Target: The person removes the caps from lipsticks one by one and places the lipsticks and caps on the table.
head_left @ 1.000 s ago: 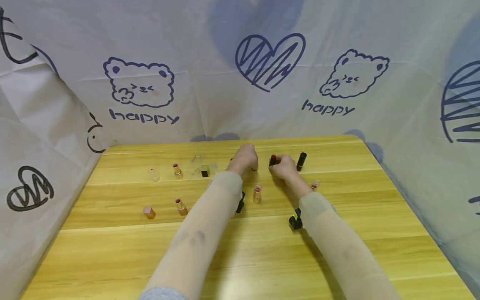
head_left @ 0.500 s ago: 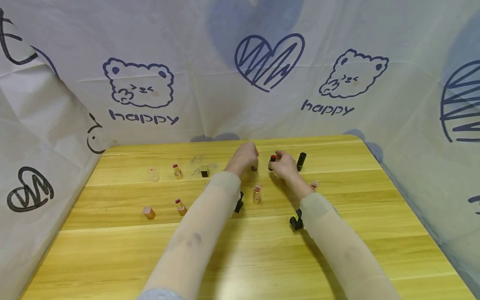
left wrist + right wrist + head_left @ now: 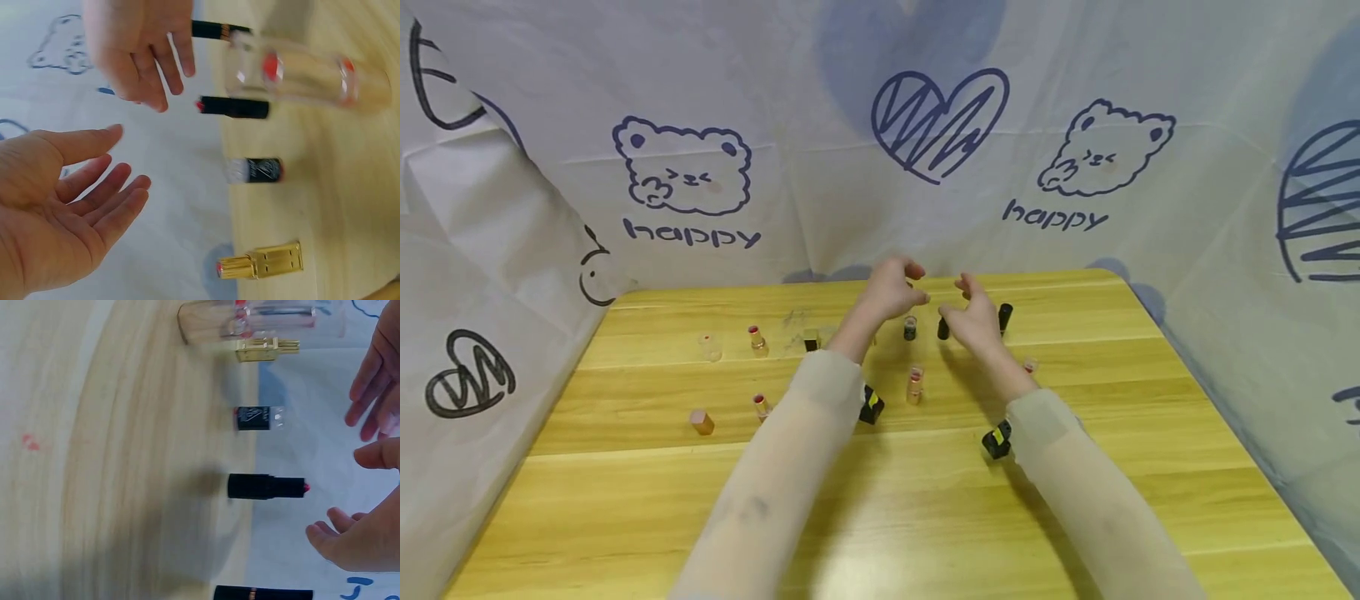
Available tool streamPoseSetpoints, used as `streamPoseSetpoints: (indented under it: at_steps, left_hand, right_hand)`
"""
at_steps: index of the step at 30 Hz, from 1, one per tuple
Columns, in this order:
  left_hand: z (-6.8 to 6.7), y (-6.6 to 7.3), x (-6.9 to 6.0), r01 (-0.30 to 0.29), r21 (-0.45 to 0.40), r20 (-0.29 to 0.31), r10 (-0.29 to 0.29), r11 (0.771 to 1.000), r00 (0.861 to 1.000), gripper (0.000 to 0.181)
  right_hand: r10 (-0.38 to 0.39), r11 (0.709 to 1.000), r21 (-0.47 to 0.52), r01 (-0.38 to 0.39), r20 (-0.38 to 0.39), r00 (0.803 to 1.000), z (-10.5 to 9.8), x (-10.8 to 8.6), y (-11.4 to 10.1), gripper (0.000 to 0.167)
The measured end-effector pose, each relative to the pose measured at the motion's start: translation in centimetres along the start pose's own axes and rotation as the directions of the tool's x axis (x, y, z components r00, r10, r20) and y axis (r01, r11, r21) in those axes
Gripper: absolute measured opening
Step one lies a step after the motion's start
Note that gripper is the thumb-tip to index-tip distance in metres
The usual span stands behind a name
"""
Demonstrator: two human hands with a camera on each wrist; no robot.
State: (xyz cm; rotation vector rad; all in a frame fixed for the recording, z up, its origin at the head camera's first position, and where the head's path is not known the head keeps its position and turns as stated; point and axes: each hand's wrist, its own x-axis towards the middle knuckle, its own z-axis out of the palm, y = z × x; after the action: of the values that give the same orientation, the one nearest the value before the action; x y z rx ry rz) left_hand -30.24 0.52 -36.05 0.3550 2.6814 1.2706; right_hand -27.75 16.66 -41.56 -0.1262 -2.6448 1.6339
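Both hands are raised over the table's back part with nothing in them. The left hand [image 3: 889,290] has its fingers spread above and behind a small black tube with a clear top [image 3: 910,328]. The right hand [image 3: 973,321] is held with fingers apart near a black lipstick [image 3: 943,328], partly hidden in the head view. In the right wrist view that black lipstick [image 3: 267,486] stands upright with its red tip bare, apart from the fingers. The black tube [image 3: 253,418] and a gold lipstick [image 3: 259,350] stand in a row with it.
A closed black tube [image 3: 1004,317] stands right of the right hand. Nearer are a pink-gold lipstick [image 3: 914,387] and a black block at each wrist. Leftward stand a gold lipstick [image 3: 757,340], a black-and-gold piece [image 3: 811,339] and a copper cap [image 3: 702,422]. A printed cloth hangs behind.
Both hands have let go and lifted. The left hand rose off the small black tube, and the right hand came off the black lipstick; both pieces remain on the table.
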Motion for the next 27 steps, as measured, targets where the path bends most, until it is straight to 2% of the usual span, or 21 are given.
streamPoseSetpoints:
  at_steps: [5,10,14,18,22,27]
  left_hand:
    - [-0.4,0.0,-1.7,-0.070,-0.164,-0.131,0.048,0.984,0.990,0.038]
    - [0.0,-0.6,-3.8,-0.187,-0.316,-0.266,0.103,0.930,0.959,0.042]
    - [0.7,-1.3,-5.6,-0.263,-0.358,-0.334,0.140,0.896,0.932,0.043]
    - [1.5,-2.2,-7.1,-0.274,-0.379,-0.371,0.125,0.884,0.920,0.044]
    - [2.7,-3.0,-8.3,-0.250,-0.423,-0.377,0.082,0.871,0.923,0.046]
    - [4.2,-3.6,-9.2,-0.198,-0.456,-0.327,0.044,0.868,0.944,0.050]
  right_hand:
    - [-0.075,0.996,0.053,0.077,-0.050,0.996,-0.5,-0.8,-0.6,0.075]
    - [-0.194,0.973,0.116,0.202,-0.079,0.978,-0.7,-2.0,-0.3,0.068]
    - [-0.264,0.951,0.143,0.273,-0.080,0.961,-0.6,-3.4,0.0,0.063]
    - [-0.309,0.939,0.140,0.315,-0.062,0.949,-0.6,-4.8,0.4,0.062]
    - [-0.339,0.932,0.122,0.340,-0.030,0.940,-0.7,-5.9,0.9,0.063]
    - [-0.323,0.942,0.103,0.320,0.014,0.946,-0.7,-6.9,1.6,0.066]
